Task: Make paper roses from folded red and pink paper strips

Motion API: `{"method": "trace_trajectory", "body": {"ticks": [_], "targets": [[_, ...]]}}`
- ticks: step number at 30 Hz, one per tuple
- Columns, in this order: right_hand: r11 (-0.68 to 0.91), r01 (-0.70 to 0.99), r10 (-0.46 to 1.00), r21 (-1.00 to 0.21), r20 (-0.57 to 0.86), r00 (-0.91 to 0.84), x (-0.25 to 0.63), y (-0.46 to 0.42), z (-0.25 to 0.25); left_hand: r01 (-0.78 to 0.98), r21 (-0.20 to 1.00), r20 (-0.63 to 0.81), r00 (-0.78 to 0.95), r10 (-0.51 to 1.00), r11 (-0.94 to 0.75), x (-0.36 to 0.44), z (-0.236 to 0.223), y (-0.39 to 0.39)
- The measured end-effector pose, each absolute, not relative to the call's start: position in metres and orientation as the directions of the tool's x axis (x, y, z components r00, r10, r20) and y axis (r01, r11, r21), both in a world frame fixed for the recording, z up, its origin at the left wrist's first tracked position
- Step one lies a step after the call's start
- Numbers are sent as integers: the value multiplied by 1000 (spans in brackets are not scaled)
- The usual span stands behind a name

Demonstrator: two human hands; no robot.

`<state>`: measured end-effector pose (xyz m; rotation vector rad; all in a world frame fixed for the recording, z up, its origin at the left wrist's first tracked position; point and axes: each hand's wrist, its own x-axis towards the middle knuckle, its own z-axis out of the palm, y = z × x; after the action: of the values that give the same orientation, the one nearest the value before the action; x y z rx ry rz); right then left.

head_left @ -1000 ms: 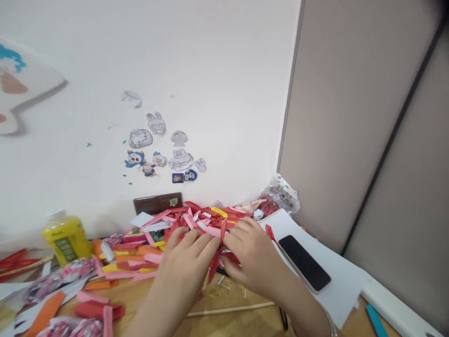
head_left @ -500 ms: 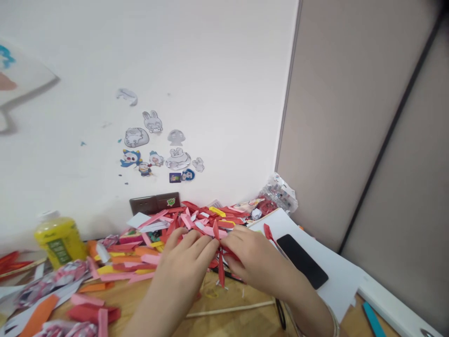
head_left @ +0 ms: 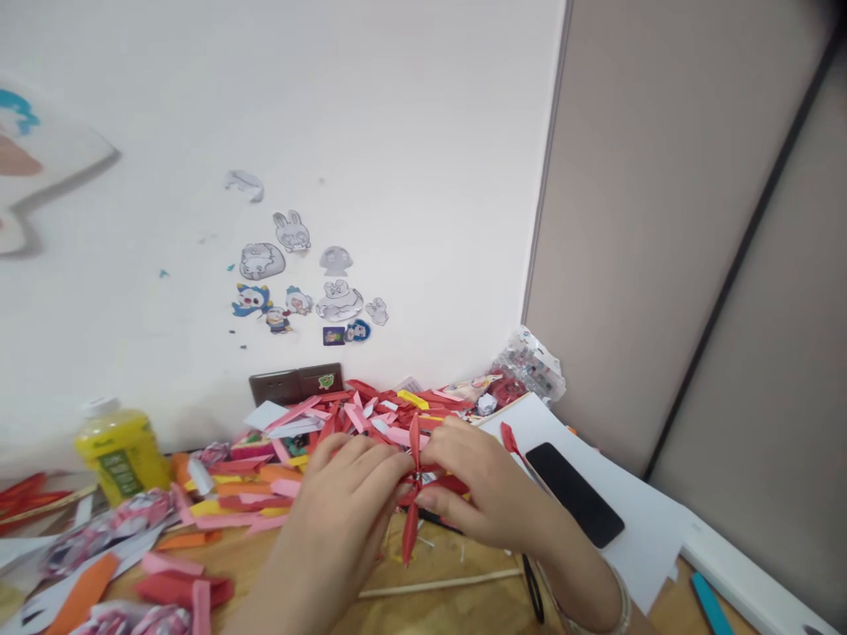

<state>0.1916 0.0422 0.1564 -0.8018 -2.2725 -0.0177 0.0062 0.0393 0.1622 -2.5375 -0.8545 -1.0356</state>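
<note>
My left hand (head_left: 344,503) and my right hand (head_left: 486,489) meet over the wooden table (head_left: 463,608), fingertips pinched together on a small red folded-paper piece (head_left: 414,485) with narrow petals pointing up and down. Both hands grip it from either side, just above the table. Behind them lies a heap of folded paper strips (head_left: 344,423), red, pink, orange and yellow.
A black phone (head_left: 574,492) lies on white paper sheets (head_left: 635,529) at the right. A yellow bottle (head_left: 119,450) stands at the left by the wall. A thin wooden stick (head_left: 437,583) lies near the front. Stickers (head_left: 311,295) are on the white wall; a grey partition (head_left: 694,247) closes the right.
The red paper piece has turned between my fingers; a petal now points upward and another hangs down. My hands stayed in the same place.
</note>
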Motion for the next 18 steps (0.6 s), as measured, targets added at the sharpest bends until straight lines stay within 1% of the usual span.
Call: {"method": "trace_trajectory", "body": {"ticks": [2, 4, 7, 9, 13, 18], "targets": [[815, 554, 520, -169, 635, -571, 192, 42, 156, 612, -18, 690, 580, 433, -791, 5, 165, 38], [816, 569, 489, -101, 647, -585, 191, 42, 156, 614, -22, 674, 592, 442, -789, 4, 166, 38], [816, 578, 404, 13, 702, -586, 189, 43, 155, 614, -51, 674, 603, 426, -788, 3, 166, 39], [815, 576, 352, 69, 731, -585, 188, 43, 156, 615, -76, 686, 604, 406, -785, 3, 166, 39], [810, 572, 299, 129, 748, -593, 188, 43, 158, 616, -120, 693, 614, 379, -779, 4, 166, 38], [807, 567, 261, 162, 764, -591, 189, 44, 159, 618, -141, 682, 627, 377, -773, 3, 167, 38]]}}
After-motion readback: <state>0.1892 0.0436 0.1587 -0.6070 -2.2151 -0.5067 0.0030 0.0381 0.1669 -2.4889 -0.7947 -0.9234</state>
